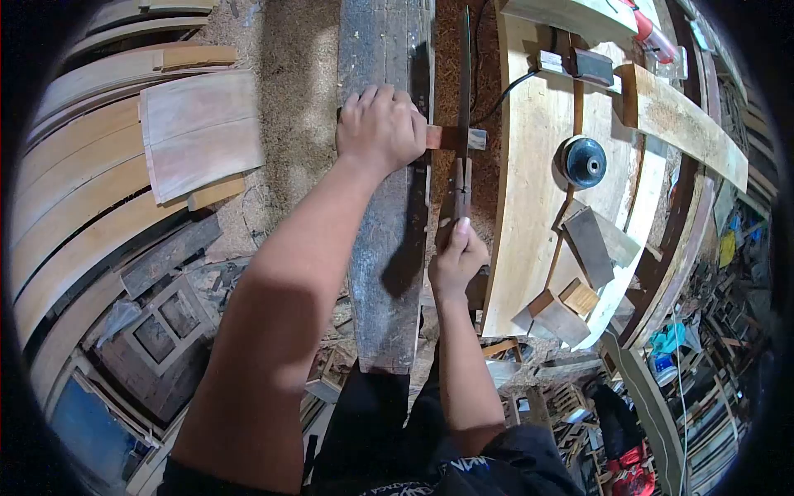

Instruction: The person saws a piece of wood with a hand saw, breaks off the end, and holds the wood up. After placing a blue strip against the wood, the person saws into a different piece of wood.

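Note:
My left hand (pixel 380 131) presses down on a dark, weathered beam (pixel 385 248), its fingers closed over a small strip of wood (pixel 434 137). The strip's pale end sticks out past the beam's right edge. In my right hand (pixel 459 258) is the wooden handle of a handsaw (pixel 464 87), gripped with the thumb on top. The thin blade stands nearly edge-on to me, points away and crosses the strip close to its free end. How deep the blade sits in the wood cannot be seen.
On the right, a plank bench (pixel 529 207) bears a round black disc tool (pixel 584 162), several wood offcuts (pixel 589 246) and a corded block (pixel 592 66). Stacked boards (pixel 83 178) lie on the left. Sawdust (pixel 294 107) covers the floor. A red tool (pixel 653 37) rests at top right.

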A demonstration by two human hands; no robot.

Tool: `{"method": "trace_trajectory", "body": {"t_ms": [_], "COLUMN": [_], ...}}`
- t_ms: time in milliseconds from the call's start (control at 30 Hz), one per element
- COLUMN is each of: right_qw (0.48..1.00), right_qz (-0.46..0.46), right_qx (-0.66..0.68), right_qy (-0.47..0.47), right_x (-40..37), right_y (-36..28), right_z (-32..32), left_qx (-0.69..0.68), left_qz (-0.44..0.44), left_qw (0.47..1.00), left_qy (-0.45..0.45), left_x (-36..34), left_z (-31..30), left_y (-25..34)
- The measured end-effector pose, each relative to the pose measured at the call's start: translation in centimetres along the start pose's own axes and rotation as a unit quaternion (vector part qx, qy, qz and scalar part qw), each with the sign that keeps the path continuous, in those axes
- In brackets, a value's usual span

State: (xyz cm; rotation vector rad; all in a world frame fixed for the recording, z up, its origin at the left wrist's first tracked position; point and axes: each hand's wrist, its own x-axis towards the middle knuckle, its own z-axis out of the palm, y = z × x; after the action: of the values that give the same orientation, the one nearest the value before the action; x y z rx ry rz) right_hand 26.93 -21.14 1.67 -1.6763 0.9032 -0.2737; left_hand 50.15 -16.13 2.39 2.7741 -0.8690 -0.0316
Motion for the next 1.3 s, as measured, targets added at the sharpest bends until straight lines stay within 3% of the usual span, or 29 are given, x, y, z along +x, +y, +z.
{"method": "trace_trajectory", "body": {"t_ms": [100, 133, 167, 233, 300, 333, 367, 467, 533, 600, 633, 700, 900, 967, 1033, 1067, 1100, 1133, 1200, 1267, 1300], "right_qw": [1.000, 0.996, 0.999, 0.999, 0.999, 0.995, 1.000, 1.000, 1.000, 0.994, 0.999, 0.999, 1.000, 1.000, 1.000, 0.995, 0.999, 0.999, 0.999, 1.000, 0.999], "right_qz": [-0.012, -0.045, 0.028, 0.024, 0.034, -0.033, -0.003, -0.010, 0.012, -0.058, -0.015, 0.021, 0.014, -0.004, 0.002, -0.052, 0.022, 0.033, 0.029, -0.001, 0.026], "right_qx": [0.004, -0.057, 0.030, 0.015, -0.003, -0.075, -0.020, -0.003, 0.009, -0.083, -0.019, 0.029, 0.016, 0.000, 0.004, -0.068, 0.035, 0.035, 0.018, -0.010, 0.035], "right_qy": [0.024, 0.060, 0.034, 0.023, 0.023, 0.054, 0.009, 0.002, 0.002, 0.024, 0.021, 0.014, -0.003, -0.004, 0.012, 0.048, 0.020, 0.016, 0.022, 0.028, 0.012], "right_x": [-5.4, -8.2, -12.6, -14.4, -12.2, -7.4, -5.0, 0.4, -1.7, -7.7, -12.0, -14.1, -1.0, -0.5, -5.6, -7.8, -11.8, -13.4, -12.8, -6.8, -3.5], "right_y": [0.5, 0.2, 3.9, 1.9, 2.1, -1.0, 0.9, -1.3, -1.0, 1.2, 4.1, 2.4, 0.7, -0.2, 0.9, 0.3, 3.2, 3.2, 2.1, 0.1, -1.0], "right_z": [-1.4, -2.4, -3.3, -4.2, -3.3, -2.2, -1.7, 0.1, -0.4, -2.5, -3.4, -4.6, -0.5, -0.2, -1.7, -2.6, -3.6, -4.4, -4.4, -2.5, -1.6], "left_qx": [-0.004, 0.000, 0.000, 0.007, 0.004, 0.005, 0.005, 0.003, 0.002, 0.006, 0.012, 0.005, 0.000, -0.004, 0.010, 0.009, 0.006, 0.003, 0.001, 0.000, -0.001], "left_qz": [0.001, -0.001, -0.002, 0.005, 0.006, 0.006, 0.008, -0.004, 0.003, 0.004, 0.005, 0.007, -0.017, -0.020, 0.005, 0.005, -0.003, -0.012, -0.013, -0.009, -0.007], "left_qw": [1.000, 1.000, 1.000, 1.000, 1.000, 1.000, 1.000, 1.000, 1.000, 1.000, 1.000, 1.000, 0.999, 0.999, 1.000, 1.000, 1.000, 0.998, 0.999, 0.999, 0.999], "left_qy": [0.000, -0.001, 0.000, -0.021, -0.018, -0.009, -0.007, -0.018, 0.001, -0.001, -0.001, 0.002, -0.047, -0.046, 0.000, -0.001, -0.030, -0.058, -0.050, -0.039, -0.033], "left_x": [0.2, 0.1, 0.2, 0.1, 0.0, 0.1, 0.3, -0.1, 0.1, 0.1, 0.1, 0.3, 0.4, 0.3, 0.2, 0.2, 0.3, 0.5, 0.5, 0.5, 0.5], "left_z": [0.0, 0.0, -0.1, -0.3, -0.2, -0.2, -0.3, -0.3, -0.3, -0.2, -0.2, 0.0, -0.6, -0.5, -0.1, -0.3, -0.5, -0.6, -0.6, -0.6, -0.7], "left_y": [0.1, 0.1, 0.0, 0.0, 0.0, 0.0, 0.2, 0.1, 0.1, 0.1, 0.0, -0.3, 0.3, 0.3, 0.1, 0.1, 0.2, 0.2, 0.2, 0.4, 0.4]}}
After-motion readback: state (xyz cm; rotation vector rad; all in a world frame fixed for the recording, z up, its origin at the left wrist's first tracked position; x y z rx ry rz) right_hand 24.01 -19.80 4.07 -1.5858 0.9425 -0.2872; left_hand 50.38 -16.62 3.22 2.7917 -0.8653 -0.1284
